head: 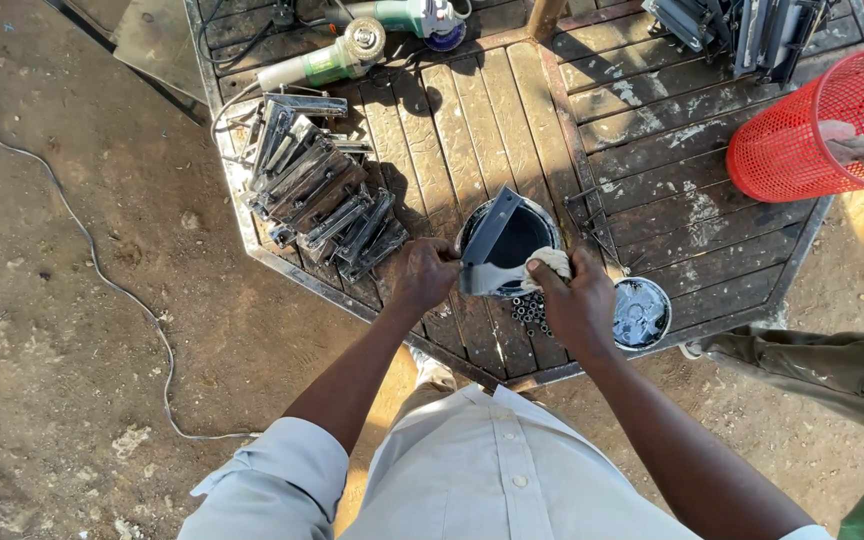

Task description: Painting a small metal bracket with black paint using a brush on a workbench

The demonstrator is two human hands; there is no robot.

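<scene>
**Two hands rub a metal piece over a black tin**

Head view: The person stands at the near edge of a table [652, 130] made of dark wooden slats in a metal frame. Both hands meet in the middle, just above a tin [524, 240] that looks full of something black.

The left hand [422, 275] is closed around the near end of a bent metal piece [492, 240]. It holds the piece tilted, with the far end up over the tin, likely so drips fall back in. The right hand [577, 300] is pressed shut on a pale rag [550, 262], and the rag touches the piece. Holding one end lets the other hand rub the rest.

Just near the hands, a small pile of short tubes [530, 312] lies on the slats. To the right of it sits a round lid [640, 312], shiny inside, likely set aside from the tin.

On the left of the table, many more metal pieces [317, 190] lean on each other in a row, close enough to grab. Far behind them lie two green grinders [327, 62] with their cords. At the far right, a red basket [820, 128] lies on its side with a cloth in it. More metal parts [742, 30] stand at the far edge.

Another person's leg [822, 365] shows at the right. The ground [72, 300] is bare dirt with a wire [92, 255] across it.
</scene>
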